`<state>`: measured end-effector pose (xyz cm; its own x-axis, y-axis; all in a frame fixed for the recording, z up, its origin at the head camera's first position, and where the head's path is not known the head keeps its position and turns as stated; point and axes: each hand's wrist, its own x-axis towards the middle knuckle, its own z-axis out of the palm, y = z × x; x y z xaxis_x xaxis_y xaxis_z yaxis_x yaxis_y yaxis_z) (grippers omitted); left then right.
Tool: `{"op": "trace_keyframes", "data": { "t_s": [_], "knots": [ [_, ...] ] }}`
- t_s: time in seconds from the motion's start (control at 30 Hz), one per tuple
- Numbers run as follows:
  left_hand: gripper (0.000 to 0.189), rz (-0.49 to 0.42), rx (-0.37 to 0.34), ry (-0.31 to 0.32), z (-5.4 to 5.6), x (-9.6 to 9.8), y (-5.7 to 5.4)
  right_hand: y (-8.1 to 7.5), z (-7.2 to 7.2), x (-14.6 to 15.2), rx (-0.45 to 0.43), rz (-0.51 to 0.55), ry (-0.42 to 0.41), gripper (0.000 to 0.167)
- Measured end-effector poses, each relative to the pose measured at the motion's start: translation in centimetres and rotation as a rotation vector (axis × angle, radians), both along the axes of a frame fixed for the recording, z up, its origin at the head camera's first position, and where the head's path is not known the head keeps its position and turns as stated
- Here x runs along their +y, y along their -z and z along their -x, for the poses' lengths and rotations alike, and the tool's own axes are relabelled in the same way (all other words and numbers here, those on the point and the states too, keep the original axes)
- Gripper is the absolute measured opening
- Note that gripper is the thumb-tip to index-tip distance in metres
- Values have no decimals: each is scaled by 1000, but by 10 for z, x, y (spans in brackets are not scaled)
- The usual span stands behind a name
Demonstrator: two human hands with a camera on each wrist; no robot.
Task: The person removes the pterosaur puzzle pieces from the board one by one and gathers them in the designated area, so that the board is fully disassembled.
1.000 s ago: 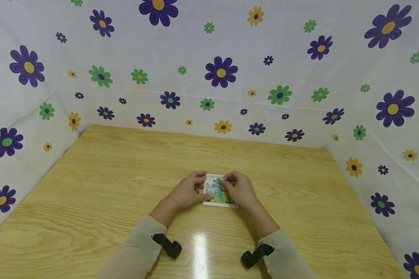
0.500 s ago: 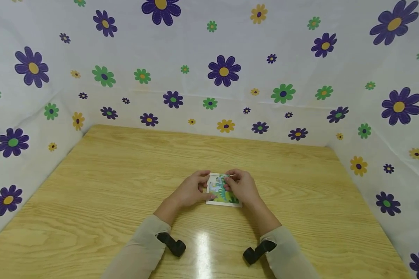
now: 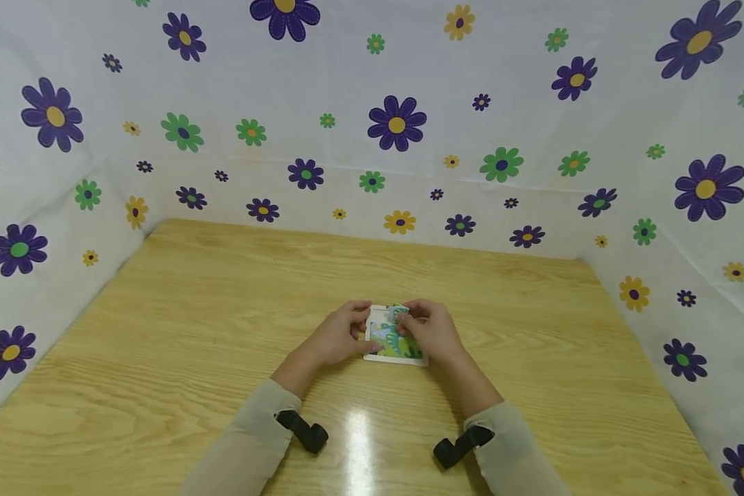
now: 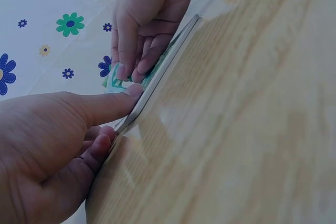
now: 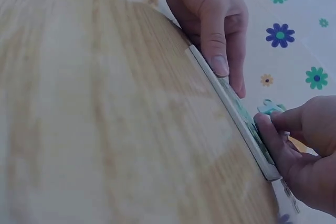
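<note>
Before we press, we line up

While our left hand (image 3: 337, 335) holds the puzzle (image 3: 392, 346) by its left side, thumb on top near the close corner, our right hand (image 3: 435, 331) pinches a teal piece (image 5: 270, 107) between thumb and fingers toward the far right of the picture; the puzzle is on the middle of the worktop (image 3: 254, 275), between both hands; we cannot tell whether its left side is slightly raised.

Our step seems to be fitting that piece, so we would do well to keep the pinch light and at the sides; a pale patch (image 3: 379, 314) by the far left corner looks like a gap, yet our fingers hide much of the right part, so we cannot tell which gap suits the piece; we should match the print first, lower it level, then press with flat fingertips; forcing one corner could jam it or jog its neighbours; steady left thumb pressure on the white rim (image 5: 231, 106) should stop the puzzle sliding.
</note>
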<state>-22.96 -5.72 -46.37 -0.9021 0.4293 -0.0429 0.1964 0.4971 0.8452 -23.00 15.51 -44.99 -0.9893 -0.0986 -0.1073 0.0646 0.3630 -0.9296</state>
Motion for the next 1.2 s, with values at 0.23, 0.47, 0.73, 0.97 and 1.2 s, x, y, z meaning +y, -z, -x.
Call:
{"op": "trace_keyframes", "data": {
  "t_s": [0.23, 0.47, 0.73, 0.97, 1.2],
  "knots": [
    [78, 6, -14, -4, 0, 1, 1, 2, 6, 14, -127, 201, 55, 30],
    [82, -2, -20, -19, -1, 2, 0, 0, 11, 42, -101, 151, 81, 29],
    [81, -3, -17, -3, -3, 0, -1, -5, 10, 74, -72, -31, 111, 33],
    [81, -13, -27, -2, -2, 1, -1, -11, 7, 94, -64, -66, 146, 36],
    [84, -31, -43, -20, -3, 1, -4, -11, 8, 106, -54, -115, 144, 34]
  ]
}}
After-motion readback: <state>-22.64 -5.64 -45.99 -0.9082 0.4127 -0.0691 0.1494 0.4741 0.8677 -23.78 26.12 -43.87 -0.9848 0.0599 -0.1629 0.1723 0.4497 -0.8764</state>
